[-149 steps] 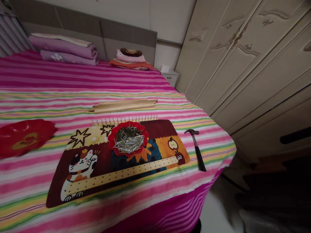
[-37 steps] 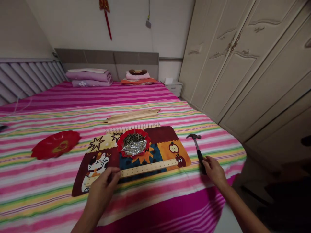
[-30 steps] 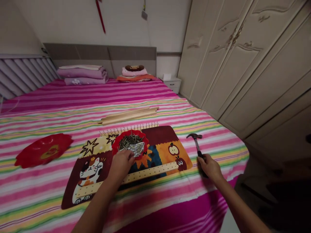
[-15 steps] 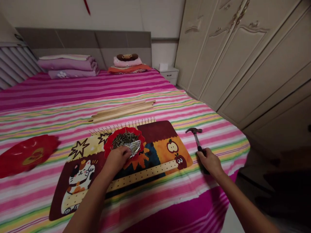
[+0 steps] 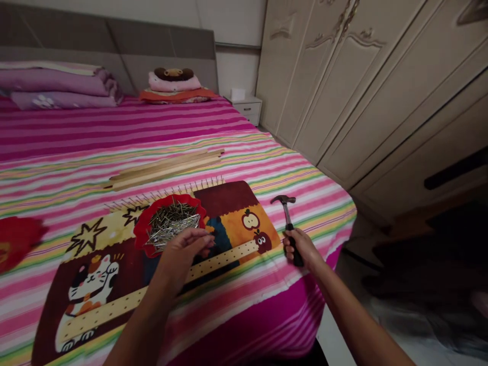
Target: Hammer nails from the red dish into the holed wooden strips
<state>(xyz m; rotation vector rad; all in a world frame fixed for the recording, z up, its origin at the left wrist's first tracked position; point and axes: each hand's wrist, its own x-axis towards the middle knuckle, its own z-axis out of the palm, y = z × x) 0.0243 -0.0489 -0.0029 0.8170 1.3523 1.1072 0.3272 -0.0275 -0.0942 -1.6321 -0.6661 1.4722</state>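
Note:
My left hand [image 5: 186,246] is closed in a pinch at the right front edge of a red scalloped bowl [image 5: 139,229]; anything between its fingertips is too small to make out. Loose nails [image 5: 171,218] fill the bowl. With my right hand [image 5: 305,249] I grip a claw hammer [image 5: 288,218] by its black handle, head pointing away, beside the mat. A light wooden strip [image 5: 224,258] with dark dots along it lies across the patterned mat [image 5: 223,193], partly behind my left arm. Behind the bowl, another strip [image 5: 154,197] has a row of nails standing up from it.
Several bare wooden strips [image 5: 168,168] lie farther back on the striped bedspread [image 5: 267,162]. A red dish [image 5: 19,239] is cut off at the left edge. Folded bedding [image 5: 64,89] and a pillow stack [image 5: 175,86] sit by the headboard. A wardrobe [image 5: 324,76] stands right of the bed.
My left hand has come out of the bowl toward the right, fingers pinched. My right hand still grips the hammer. The whole view has turned to the right and down.

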